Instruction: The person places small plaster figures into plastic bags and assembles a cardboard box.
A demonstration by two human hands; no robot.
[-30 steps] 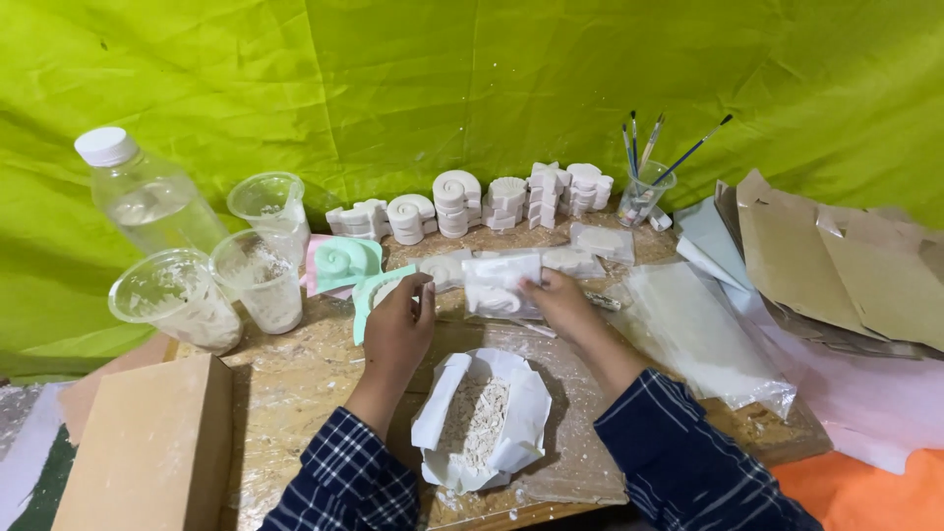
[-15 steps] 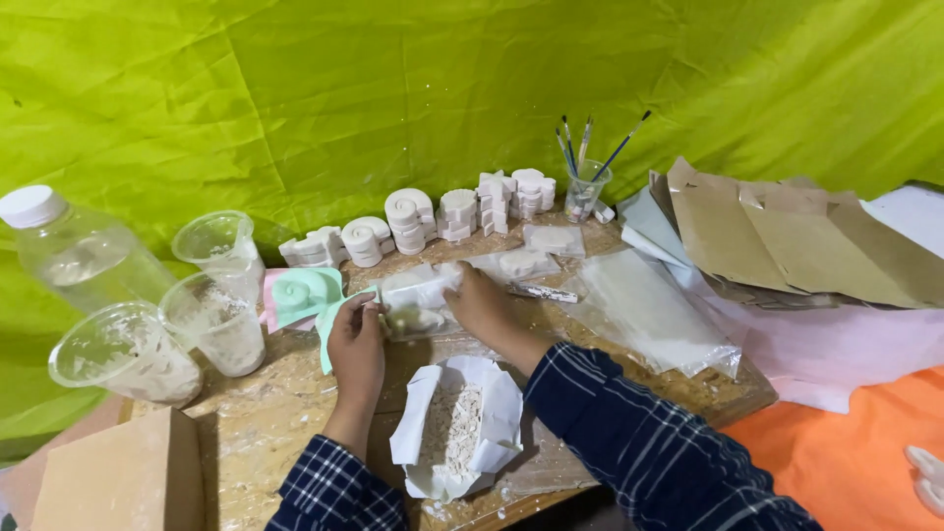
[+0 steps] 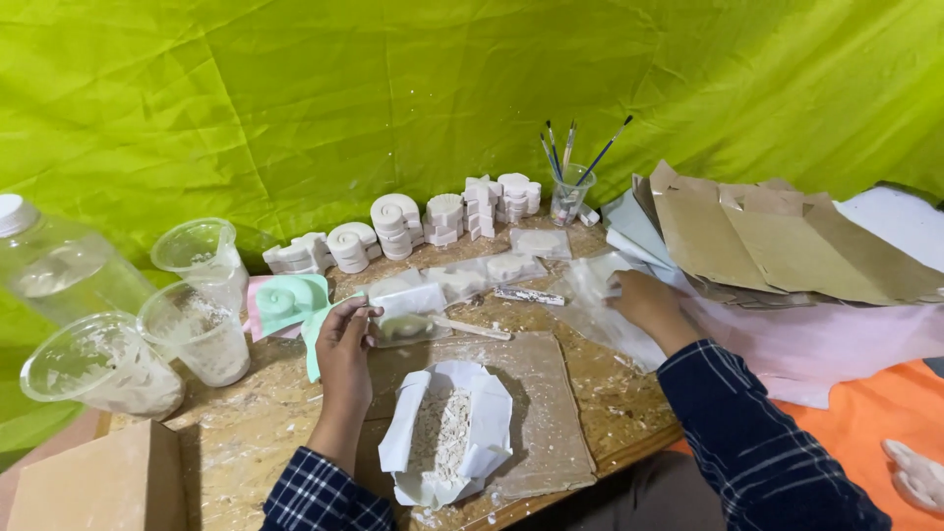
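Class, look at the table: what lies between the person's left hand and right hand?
In the head view, between the left hand and right hand lie a flat stick, a small white bar and crumpled clear plastic.

A clear plastic bottle (image 3: 54, 270) with a white cap lies at 9 o'clock on the tabletop (image 3: 590, 379), its label too faint to make out. A plain tan cardboard box (image 3: 93, 487) sits at 7 o'clock. Clear plastic bags (image 3: 605, 315) lie crumpled at 2 o'clock under the right hand (image 3: 644, 300). A white paper packet (image 3: 447, 433) stands open at 6 o'clock, holding pale powder. No signs or screens show.
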